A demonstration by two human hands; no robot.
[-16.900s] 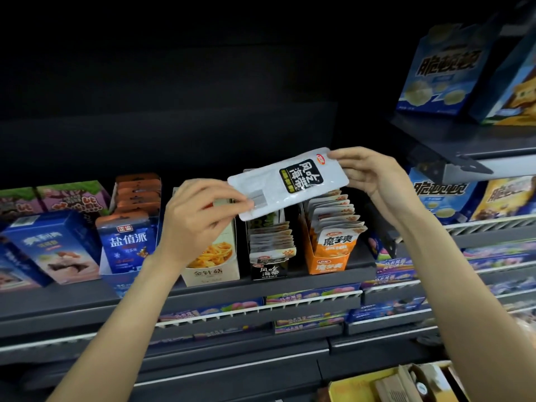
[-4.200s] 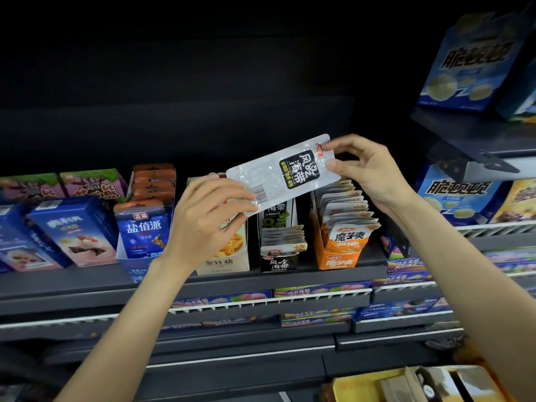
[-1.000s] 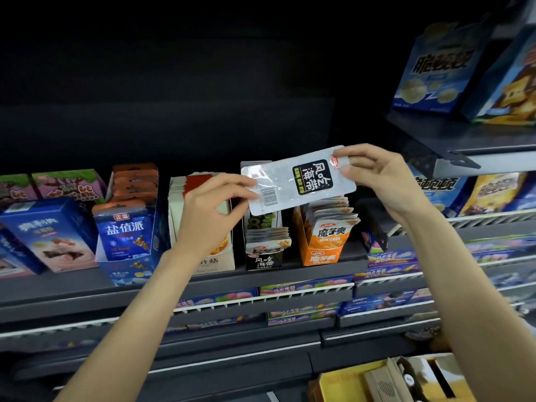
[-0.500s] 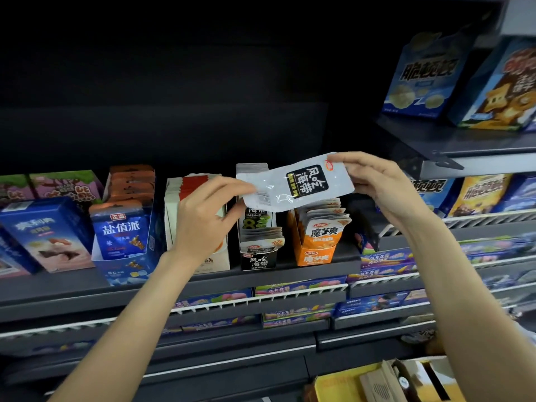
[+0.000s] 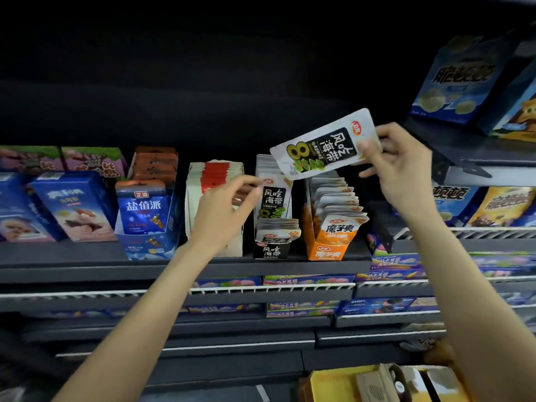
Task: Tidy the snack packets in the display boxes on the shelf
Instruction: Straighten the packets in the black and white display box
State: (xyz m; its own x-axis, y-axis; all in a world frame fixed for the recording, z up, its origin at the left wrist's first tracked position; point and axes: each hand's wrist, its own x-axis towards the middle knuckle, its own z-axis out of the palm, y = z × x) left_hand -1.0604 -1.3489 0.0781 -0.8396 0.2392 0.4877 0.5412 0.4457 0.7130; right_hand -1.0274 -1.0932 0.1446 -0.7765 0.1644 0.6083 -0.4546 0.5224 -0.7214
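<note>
1. White and black is the snack packet (image 5: 326,145) that the right hand (image 5: 398,166) holds up in the head view; the thumb and fingers pinch its right end, and the packet is tilted, its left end lower, above the display boxes and not touching them.
2. Just under it stands the black display box (image 5: 271,248) on the dark shelf (image 5: 87,258). Packets of the same kind stand upright in the back of this box, and a low stack of them leans at its front.
3. The left hand (image 5: 224,210) reaches to this box. Its thumb and forefinger pinch the top left edge of the front upright packet (image 5: 274,195); the other fingers are curled loosely.
4. To the right, just beside the black box, is the orange display box (image 5: 329,245) with a row of packets leaning forward.
5. To the left, partly behind the left hand, is a white display box (image 5: 214,181) with red and white packets. Further left stands a blue box (image 5: 145,216).
6. Blue cartons (image 5: 461,79) stand on a higher shelf at the right.
</note>
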